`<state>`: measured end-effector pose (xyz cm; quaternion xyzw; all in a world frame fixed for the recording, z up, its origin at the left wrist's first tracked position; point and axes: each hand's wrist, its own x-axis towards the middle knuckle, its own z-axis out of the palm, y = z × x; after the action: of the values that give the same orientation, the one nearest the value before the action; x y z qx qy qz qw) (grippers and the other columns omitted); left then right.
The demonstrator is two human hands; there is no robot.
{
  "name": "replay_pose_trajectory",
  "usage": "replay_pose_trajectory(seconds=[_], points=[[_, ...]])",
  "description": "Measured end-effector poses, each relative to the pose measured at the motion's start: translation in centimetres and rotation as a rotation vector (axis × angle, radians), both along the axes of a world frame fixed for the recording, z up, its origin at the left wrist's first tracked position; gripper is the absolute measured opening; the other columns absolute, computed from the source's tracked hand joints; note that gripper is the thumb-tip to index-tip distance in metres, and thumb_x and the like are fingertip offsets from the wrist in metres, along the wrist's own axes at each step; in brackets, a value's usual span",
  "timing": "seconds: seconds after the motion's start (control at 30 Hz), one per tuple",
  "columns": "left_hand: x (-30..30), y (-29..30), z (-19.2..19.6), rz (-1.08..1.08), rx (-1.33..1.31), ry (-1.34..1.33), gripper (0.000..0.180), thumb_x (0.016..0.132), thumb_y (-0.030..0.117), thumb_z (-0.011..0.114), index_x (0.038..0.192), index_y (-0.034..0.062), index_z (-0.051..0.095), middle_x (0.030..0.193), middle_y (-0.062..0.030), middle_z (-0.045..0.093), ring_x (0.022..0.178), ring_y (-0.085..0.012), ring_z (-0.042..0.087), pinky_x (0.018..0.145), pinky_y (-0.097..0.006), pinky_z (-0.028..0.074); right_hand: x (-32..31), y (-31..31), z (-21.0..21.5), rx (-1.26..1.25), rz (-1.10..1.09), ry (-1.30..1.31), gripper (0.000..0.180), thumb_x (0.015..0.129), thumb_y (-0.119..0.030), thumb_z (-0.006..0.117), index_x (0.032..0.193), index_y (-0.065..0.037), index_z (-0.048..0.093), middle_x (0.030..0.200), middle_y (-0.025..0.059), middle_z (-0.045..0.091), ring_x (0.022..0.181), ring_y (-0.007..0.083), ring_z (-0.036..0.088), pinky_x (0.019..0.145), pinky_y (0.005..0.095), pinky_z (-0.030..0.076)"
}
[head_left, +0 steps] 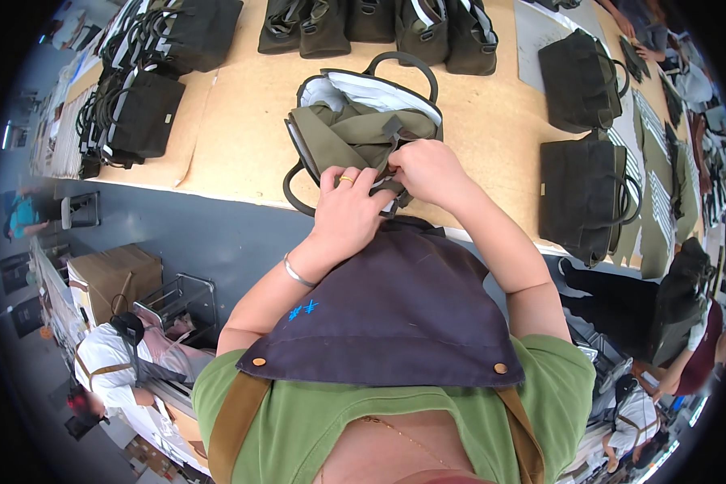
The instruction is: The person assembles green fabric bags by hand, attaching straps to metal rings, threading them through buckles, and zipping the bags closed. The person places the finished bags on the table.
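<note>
An olive handbag (363, 85) lies opened on the table before me, its pale lining showing. One dark looped handle (436, 81) stands out at the far side, another (292, 194) at the near left. Folded olive fabric (327, 137) with a dark tab (392, 127) lies across the opening. My left hand (348, 202) is closed over the bag's near part, fingers bent. Just beside it, my right hand (427, 171) pinches at the fabric near the tab; what sits between its fingertips is hidden.
Finished-looking dark bags (149, 113) stand in a row at the left, more (371, 24) along the back, and two (585, 189) at the right. The table's near edge (234, 198) runs just before my apron (379, 315). Other people (109, 363) are around.
</note>
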<state>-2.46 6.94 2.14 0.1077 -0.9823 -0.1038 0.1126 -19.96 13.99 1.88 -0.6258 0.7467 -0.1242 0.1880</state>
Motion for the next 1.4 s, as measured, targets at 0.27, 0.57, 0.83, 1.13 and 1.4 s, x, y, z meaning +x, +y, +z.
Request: replay_pose_trajectory(seconds=[0.27,0.57,0.83,1.13,1.4], points=[[-1.5,-5.7,9.0,-0.093,0.054,0.043,0.014,0.074,0.008,0.07,0.085,0.0157,0.073,0.092,-0.0012,0.055,0.092,-0.0216,0.054,0.091,-0.041,0.035,-3.2,-3.2,7.5,-0.177,0.133,-0.343,0.006,0.075,-0.006,0.068,0.082,-0.005,0.069,0.076,0.0118,0.067,0.073,0.0299,0.065,0.067,0.0374,0.051],[-1.0,-8.3,9.5,-0.107,0.148,-0.056,0.01,0.079,0.014,0.072,0.089,0.0137,0.073,0.093,-0.0036,0.052,0.094,-0.0209,0.051,0.087,-0.038,0.029,-2.5,-5.0,7.2,-0.229,0.192,-0.353,0.005,0.079,-0.003,0.066,0.082,-0.001,0.062,0.072,0.0112,0.063,0.067,0.0235,0.059,0.064,0.0346,0.047],[0.1,-9.8,9.5,-0.121,0.131,-0.073,0.009,0.078,0.015,0.074,0.086,0.0142,0.074,0.097,-0.0035,0.054,0.096,-0.0211,0.049,0.087,-0.038,0.027,-1.7,-6.2,8.6,-0.043,0.182,-0.388,0.003,0.081,-0.003,0.066,0.083,-0.003,0.064,0.071,0.0073,0.064,0.064,0.0176,0.059,0.062,0.0319,0.047],[1.3,-9.2,9.3,-0.098,0.215,-0.005,0.011,0.078,0.022,0.075,0.081,0.012,0.073,0.102,-0.0011,0.058,0.101,-0.021,0.051,0.096,-0.044,0.027,-0.6,-4.7,10.1,0.051,0.239,-0.384,0.01,0.079,-0.006,0.067,0.088,-0.005,0.07,0.075,0.0107,0.068,0.072,0.024,0.066,0.07,0.0356,0.051],[0.9,-9.1,9.1,-0.124,0.223,-0.011,0.015,0.08,0.024,0.073,0.082,0.0095,0.072,0.108,-0.0016,0.058,0.107,-0.0213,0.051,0.103,-0.047,0.024,-0.4,-3.5,9.8,-0.049,0.205,-0.453,0.011,0.079,-0.005,0.067,0.089,-0.003,0.07,0.079,0.013,0.069,0.075,0.0268,0.066,0.071,0.0369,0.051]])
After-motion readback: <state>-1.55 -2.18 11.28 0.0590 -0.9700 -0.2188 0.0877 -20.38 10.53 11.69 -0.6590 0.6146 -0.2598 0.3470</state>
